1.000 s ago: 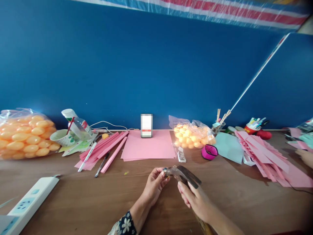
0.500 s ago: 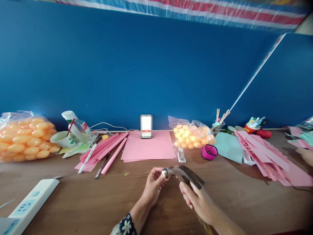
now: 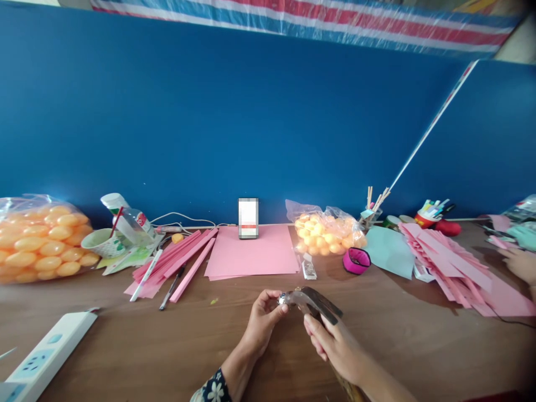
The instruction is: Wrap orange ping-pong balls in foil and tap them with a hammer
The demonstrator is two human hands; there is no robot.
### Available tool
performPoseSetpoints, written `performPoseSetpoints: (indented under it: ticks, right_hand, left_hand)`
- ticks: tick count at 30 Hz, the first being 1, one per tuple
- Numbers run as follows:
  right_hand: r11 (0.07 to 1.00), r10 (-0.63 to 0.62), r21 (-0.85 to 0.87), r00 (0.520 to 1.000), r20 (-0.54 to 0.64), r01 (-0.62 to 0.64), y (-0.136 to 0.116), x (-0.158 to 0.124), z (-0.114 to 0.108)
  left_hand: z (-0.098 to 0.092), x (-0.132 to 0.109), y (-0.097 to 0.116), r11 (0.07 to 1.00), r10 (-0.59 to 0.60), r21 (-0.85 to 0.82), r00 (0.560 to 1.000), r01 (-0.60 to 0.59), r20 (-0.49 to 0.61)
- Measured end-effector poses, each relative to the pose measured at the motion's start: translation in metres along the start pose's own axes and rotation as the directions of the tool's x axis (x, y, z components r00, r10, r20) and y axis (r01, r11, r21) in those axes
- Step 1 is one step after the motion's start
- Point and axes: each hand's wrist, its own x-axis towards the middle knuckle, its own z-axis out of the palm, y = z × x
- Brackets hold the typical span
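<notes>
My right hand [image 3: 335, 340] is wrapped round the handle of a claw hammer [image 3: 321, 304], whose head is held sideways above the table. The hammer's dark, broad claw end points right, and its narrower neck points left. At the left end of the head is a shiny silver part [image 3: 282, 300]; whether it belongs to the hammer or is a separate small piece I cannot tell. My left hand [image 3: 262, 324] has its thumb and fingers closed around that silver end. The lower handle passes behind my right wrist.
Pink paper [image 3: 251, 257] lies under an upright phone [image 3: 248, 219]. A bag of orange balls [image 3: 42, 240] stands left, a smaller bag [image 3: 320, 231] right of centre. A magenta wristband [image 3: 356, 261], small white box [image 3: 309, 269] and power strip [image 3: 50, 352] lie nearby. Another person's hand [image 3: 519, 263] appears far right.
The view has shifted slightly. Both hands keep their hold, with the hammer's face now nearer to or further within my left fingers. The other person's hand reaches further into view.
</notes>
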Motion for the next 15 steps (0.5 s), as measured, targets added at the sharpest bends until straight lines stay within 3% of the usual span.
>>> performPoseSetpoints:
  ticks: [7, 15]
  right_hand:
    - [0.998, -0.053, -0.036, 0.999, 0.007, 0.053, 0.0, -0.002, -0.011]
    - [0.997, -0.077, -0.001, 0.997, -0.024, 0.077, 0.003, -0.003, -0.007]
  left_hand:
    - [0.001, 0.003, 0.002, 0.982, -0.074, -0.179, 0.996, 0.063, -0.056]
    - [-0.003, 0.003, -0.003, 0.999, 0.004, -0.04, 1.0, -0.005, -0.013]
